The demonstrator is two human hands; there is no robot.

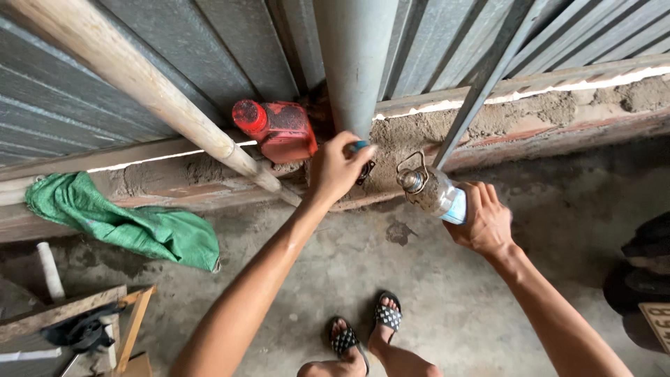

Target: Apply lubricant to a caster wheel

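The concrete floor [433, 293] meets a low mortar ledge [530, 115] under a corrugated metal wall [174, 49]. The right hand [486, 222] grasps a plastic bottle [434, 191] tilted toward the ledge. The left hand [336, 167] pinches a small blue cap [359, 146] beside the grey pipe [354, 63], just left of the bottle.

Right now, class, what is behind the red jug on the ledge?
Behind the red jug stands the corrugated metal wall, with a grey pipe beside it. The wall's foot behind the jug is hidden.
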